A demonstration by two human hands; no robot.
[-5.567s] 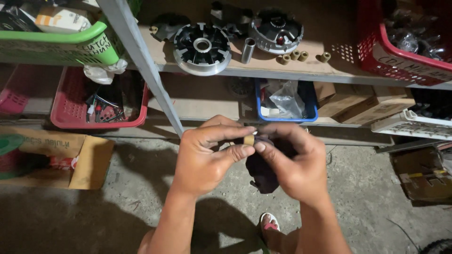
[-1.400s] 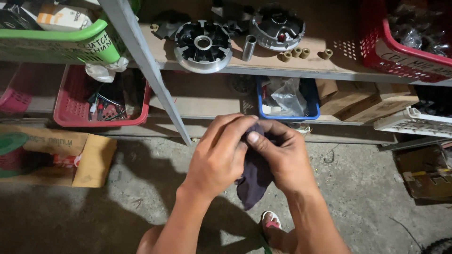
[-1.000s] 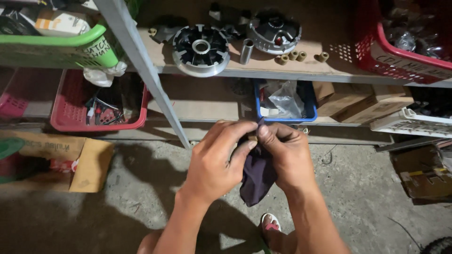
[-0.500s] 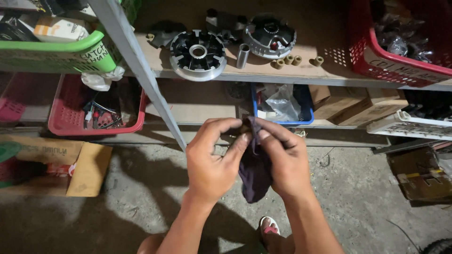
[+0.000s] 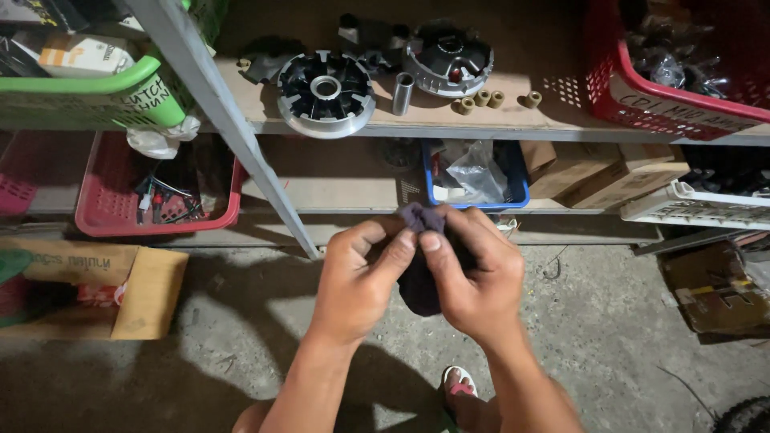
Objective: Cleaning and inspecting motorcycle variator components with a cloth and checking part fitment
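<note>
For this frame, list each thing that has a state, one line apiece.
left hand: closed on the dark cloth
right hand: closed on the dark cloth
dark cloth: bunched between both hands, off the floor
round finned metal part: lying flat on the shelf
metal sleeve: standing upright on the shelf
cardboard box: on the floor, flap open

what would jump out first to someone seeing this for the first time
In the middle of the view, the left hand and right hand press together around a dark cloth. Above them, a round finned metal part lies on the wooden shelf, with a red basket at the right.
</note>
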